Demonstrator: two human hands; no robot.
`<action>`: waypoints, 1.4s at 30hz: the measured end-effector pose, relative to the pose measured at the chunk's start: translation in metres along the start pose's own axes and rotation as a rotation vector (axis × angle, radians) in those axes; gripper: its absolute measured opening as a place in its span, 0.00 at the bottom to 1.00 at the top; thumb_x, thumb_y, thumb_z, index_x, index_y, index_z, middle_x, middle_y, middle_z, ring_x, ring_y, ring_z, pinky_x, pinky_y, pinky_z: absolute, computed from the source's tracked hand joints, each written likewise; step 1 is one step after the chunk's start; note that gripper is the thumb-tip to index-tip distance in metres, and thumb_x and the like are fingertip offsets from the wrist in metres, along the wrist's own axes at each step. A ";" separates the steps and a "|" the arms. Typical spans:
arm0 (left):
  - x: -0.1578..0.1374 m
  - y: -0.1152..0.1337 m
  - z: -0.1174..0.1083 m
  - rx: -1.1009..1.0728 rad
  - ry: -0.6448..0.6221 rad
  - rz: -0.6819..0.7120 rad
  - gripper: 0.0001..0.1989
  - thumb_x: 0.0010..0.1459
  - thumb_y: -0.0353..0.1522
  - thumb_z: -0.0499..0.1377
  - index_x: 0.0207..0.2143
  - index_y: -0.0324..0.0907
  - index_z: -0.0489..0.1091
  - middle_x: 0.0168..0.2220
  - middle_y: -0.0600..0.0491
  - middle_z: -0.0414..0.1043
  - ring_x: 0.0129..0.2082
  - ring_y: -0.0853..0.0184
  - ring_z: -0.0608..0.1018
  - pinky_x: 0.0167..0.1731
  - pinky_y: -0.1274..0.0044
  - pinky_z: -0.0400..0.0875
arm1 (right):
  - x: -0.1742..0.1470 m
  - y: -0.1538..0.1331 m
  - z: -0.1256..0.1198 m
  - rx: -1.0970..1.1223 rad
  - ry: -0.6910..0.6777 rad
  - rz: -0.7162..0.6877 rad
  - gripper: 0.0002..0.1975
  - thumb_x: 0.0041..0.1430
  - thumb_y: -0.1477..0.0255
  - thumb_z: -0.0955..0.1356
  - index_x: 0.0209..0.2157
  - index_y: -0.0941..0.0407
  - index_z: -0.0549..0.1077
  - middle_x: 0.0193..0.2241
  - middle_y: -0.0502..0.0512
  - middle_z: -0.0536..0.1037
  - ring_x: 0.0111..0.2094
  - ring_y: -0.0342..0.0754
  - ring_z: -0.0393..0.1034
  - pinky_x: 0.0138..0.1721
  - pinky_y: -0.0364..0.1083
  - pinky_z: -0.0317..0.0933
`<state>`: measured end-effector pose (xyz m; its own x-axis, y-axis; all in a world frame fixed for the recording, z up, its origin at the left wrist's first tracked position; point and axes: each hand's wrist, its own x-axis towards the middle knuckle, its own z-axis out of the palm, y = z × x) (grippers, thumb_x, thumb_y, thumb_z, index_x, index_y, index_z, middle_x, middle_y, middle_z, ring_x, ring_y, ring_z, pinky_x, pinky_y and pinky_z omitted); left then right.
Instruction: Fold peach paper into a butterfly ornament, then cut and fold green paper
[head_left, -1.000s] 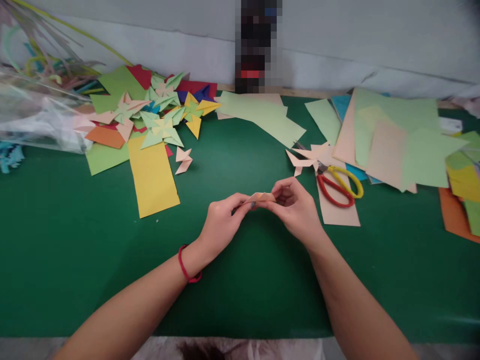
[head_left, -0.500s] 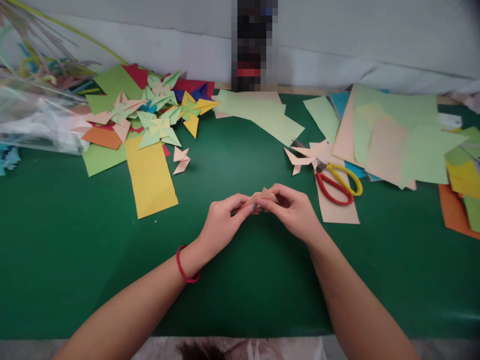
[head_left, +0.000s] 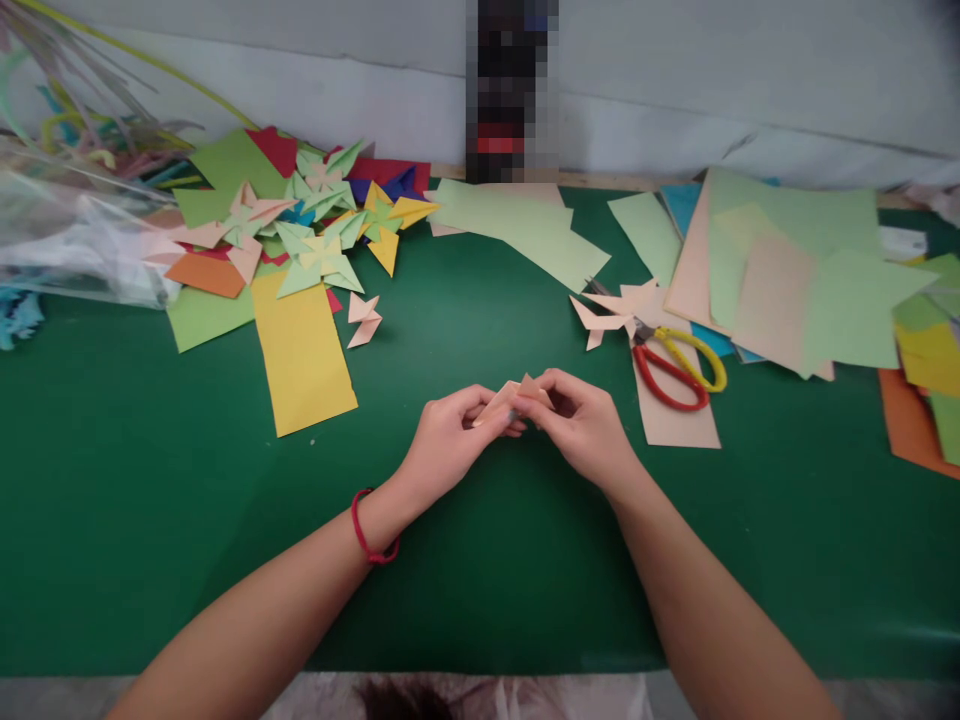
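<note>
Between my two hands is a small folded piece of peach paper (head_left: 498,401), its creased flaps sticking up. My left hand (head_left: 457,430), with a red cord at the wrist, pinches its left side. At its right end the fingers of my right hand (head_left: 585,420) are closed on it; they hide part of the folds. A folded peach paper piece (head_left: 364,320) lies beyond my left hand. Beyond my right hand are another folded peach piece (head_left: 600,322) and scissors (head_left: 671,370) with one red and one yellow handle, resting on a peach paper strip (head_left: 681,425).
Folded paper stars (head_left: 319,255) in several colours lie on coloured sheets at the back left, near a yellow sheet (head_left: 306,365). A clear plastic bag (head_left: 82,235) is at the far left. Pale green and peach sheets (head_left: 795,220) overlap at the right on the green table (head_left: 480,600).
The peach paper has turned slightly between my fingers, so more of its left flap shows. My left fingers have shifted a little; both hands otherwise stay in place.
</note>
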<state>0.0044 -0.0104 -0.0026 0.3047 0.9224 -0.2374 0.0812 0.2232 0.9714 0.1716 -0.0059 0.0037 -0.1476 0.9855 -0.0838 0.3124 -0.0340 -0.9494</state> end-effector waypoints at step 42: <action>0.001 -0.004 -0.001 0.023 0.171 0.161 0.09 0.62 0.35 0.53 0.43 0.44 0.65 0.35 0.53 0.78 0.39 0.66 0.80 0.43 0.73 0.73 | 0.002 0.001 0.003 0.119 0.209 -0.014 0.08 0.58 0.66 0.66 0.29 0.55 0.67 0.19 0.46 0.71 0.20 0.39 0.64 0.25 0.42 0.59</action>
<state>0.0035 -0.0098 -0.0066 0.1506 0.9859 -0.0726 0.0663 0.0632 0.9958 0.1690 -0.0048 0.0019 0.0506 0.9986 -0.0180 0.1974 -0.0276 -0.9799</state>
